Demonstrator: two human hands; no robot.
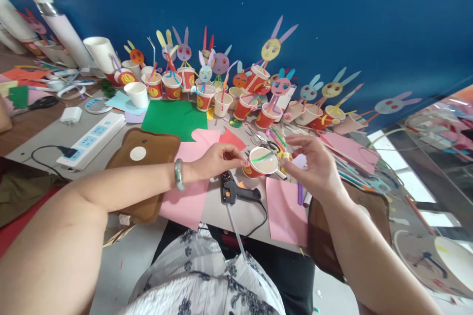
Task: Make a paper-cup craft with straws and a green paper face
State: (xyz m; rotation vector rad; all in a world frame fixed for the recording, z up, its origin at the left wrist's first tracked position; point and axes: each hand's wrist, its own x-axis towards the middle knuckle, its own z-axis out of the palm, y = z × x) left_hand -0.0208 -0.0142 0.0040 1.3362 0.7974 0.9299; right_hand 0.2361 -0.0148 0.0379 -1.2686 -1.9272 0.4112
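Note:
A paper cup (pixel 253 171) with a red band stands between my hands, a green strip (pixel 260 158) lying across its mouth. My left hand (pixel 221 160) is closed in a pinch at the cup's left rim, on a small pink piece (pixel 246 163). To the right of the cup, my right hand (pixel 314 165) has its fingers and thumb curled round something small, pale and yellowish that I cannot make out. Below the cup lies a black hot glue gun (pixel 238 192), a long glue stick (pixel 236 231) sticking out toward my lap. Scissors (pixel 273 146) lie behind the cup.
Paper-cup rabbit figures (pixel 271 93) line the blue wall. Pink paper (pixel 286 211), green paper (pixel 170 117) and brown pads (pixel 144 157) cover parts of the table. A white power strip (pixel 92 140) is at left, with a plain white cup (pixel 136 95) behind it. Straws (pixel 347 174) lie at right.

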